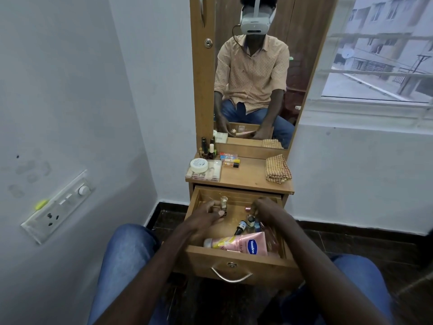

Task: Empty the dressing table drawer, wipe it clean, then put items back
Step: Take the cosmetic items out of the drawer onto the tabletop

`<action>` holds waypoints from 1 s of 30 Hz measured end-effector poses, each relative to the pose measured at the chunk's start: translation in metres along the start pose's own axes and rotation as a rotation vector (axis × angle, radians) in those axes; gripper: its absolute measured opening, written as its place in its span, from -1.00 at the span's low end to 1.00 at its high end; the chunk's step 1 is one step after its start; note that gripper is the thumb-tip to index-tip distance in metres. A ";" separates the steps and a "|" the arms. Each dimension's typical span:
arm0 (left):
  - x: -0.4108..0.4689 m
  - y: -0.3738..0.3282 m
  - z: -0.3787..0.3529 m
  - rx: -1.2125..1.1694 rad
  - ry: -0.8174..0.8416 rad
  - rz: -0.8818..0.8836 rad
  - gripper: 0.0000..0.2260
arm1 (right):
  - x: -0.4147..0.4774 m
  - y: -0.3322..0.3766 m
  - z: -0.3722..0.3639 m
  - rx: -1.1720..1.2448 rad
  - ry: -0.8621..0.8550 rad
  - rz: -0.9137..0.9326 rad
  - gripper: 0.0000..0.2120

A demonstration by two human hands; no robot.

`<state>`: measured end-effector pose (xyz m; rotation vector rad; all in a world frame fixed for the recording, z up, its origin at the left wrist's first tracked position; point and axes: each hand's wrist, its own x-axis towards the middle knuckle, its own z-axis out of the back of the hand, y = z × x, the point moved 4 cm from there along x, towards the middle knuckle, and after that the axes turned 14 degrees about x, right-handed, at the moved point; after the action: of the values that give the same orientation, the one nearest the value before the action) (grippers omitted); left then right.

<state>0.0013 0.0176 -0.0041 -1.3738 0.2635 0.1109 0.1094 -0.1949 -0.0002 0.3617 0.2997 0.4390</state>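
Seemingly you are mid-emptying: left grip [206,213] clamps a glass bottle [223,202], right grip [262,206] curled, contents unclear, lotion tube [243,242] just nearer you awaits.

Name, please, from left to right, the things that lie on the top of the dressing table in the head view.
In order: clear plastic box, with the white round jar on it → small coloured packets → folded checked cloth. The little bottles behind the box are left out, since they overlap it.
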 end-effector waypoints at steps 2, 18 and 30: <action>0.002 -0.002 -0.001 -0.043 -0.005 -0.005 -0.72 | -0.001 -0.003 0.000 -0.007 0.001 0.019 -0.77; 0.003 -0.004 -0.007 -0.275 0.063 0.032 -0.68 | -0.003 -0.011 0.001 0.043 0.046 -0.004 -0.65; 0.003 -0.016 -0.006 0.025 -0.116 -0.095 -0.63 | -0.053 0.009 0.023 1.217 -0.083 0.096 -0.77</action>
<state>0.0074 0.0083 0.0089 -1.3477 0.1019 0.1079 0.0685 -0.2182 0.0346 1.5824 0.4477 0.2888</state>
